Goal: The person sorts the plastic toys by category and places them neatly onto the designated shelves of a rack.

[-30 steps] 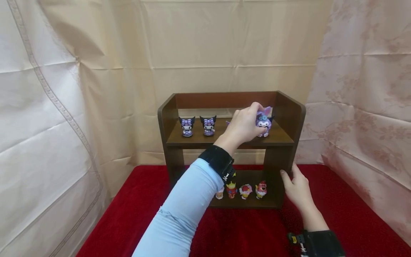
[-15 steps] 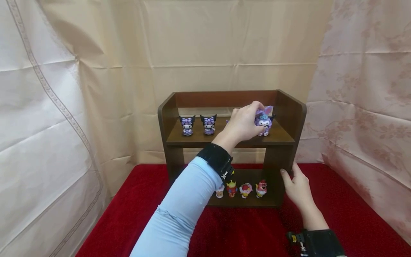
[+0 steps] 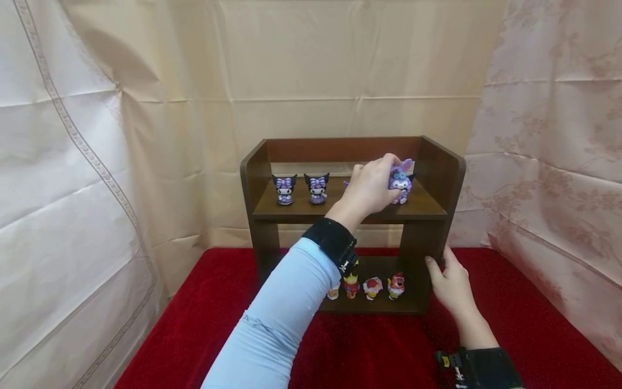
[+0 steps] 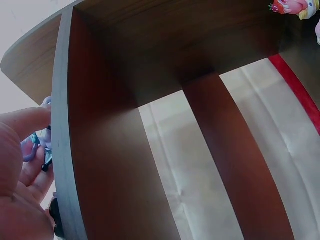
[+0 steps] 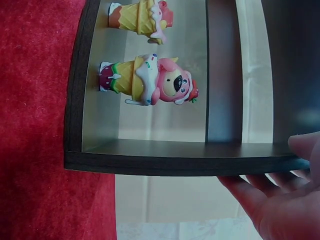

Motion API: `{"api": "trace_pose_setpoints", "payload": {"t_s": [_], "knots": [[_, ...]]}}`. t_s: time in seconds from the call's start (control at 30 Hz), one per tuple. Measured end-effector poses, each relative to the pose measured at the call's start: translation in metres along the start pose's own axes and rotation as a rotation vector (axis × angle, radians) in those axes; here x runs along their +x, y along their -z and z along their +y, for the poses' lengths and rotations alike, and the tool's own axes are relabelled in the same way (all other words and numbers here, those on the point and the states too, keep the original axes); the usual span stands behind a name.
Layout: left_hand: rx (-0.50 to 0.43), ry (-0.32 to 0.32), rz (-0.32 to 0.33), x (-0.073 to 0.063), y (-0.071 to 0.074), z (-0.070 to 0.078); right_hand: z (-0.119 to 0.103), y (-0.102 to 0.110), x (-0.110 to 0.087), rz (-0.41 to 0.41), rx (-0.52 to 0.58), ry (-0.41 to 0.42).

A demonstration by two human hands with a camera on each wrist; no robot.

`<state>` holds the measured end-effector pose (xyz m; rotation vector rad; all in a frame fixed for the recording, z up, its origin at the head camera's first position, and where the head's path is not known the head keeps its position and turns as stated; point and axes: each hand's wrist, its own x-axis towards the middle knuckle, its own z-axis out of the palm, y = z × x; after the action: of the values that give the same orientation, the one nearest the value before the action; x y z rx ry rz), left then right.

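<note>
My left hand (image 3: 371, 186), its arm in a light blue sleeve, pinches a purple rabbit-eared figurine (image 3: 400, 186) at the right end of the upper board of a small brown shelf (image 3: 340, 217). In the left wrist view the front edge of the board hides part of this figurine (image 4: 30, 147). A dark pointed ear shows behind it in the head view, its owner mostly hidden. My right hand (image 3: 452, 281) grips the shelf's right side panel lower down; the right wrist view shows the thumb on the inner side and the fingers outside.
Two black-and-purple figurines (image 3: 317, 189) stand on the upper board's left half. Several colourful figurines (image 3: 372, 288) line the bottom board, including a pink bear on an ice-cream cone (image 5: 172, 82). A red cloth (image 3: 379, 351) covers the table; curtains (image 3: 340, 65) hang behind.
Both hands and the figurines keep nearly the same places. The head view has shifted only slightly.
</note>
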<state>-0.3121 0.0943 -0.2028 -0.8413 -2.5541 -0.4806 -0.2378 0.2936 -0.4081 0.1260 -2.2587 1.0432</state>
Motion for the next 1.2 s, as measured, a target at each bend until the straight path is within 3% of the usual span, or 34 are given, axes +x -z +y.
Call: {"api": "trace_pose_setpoints", "payload": {"t_s": [0.4,0.63,0.83,1.0,1.2], "knots": [[0.077,-0.037,0.038,-0.005,0.003,-0.004,-0.003,0.002,0.0,-0.017,0.008,0.004],[0.011,-0.106,0.139,-0.019,0.011,-0.01,-0.01,0.014,0.002,-0.044,0.05,-0.04],[-0.148,-0.188,0.243,-0.034,0.018,-0.018,-0.013,0.026,0.002,0.039,0.08,-0.069],[-0.252,-0.309,0.397,-0.05,0.024,-0.026,-0.018,0.034,0.001,0.164,0.121,-0.074],[-0.309,-0.431,0.553,-0.07,0.031,-0.037,-0.029,0.041,0.001,0.355,0.169,0.004]]}}
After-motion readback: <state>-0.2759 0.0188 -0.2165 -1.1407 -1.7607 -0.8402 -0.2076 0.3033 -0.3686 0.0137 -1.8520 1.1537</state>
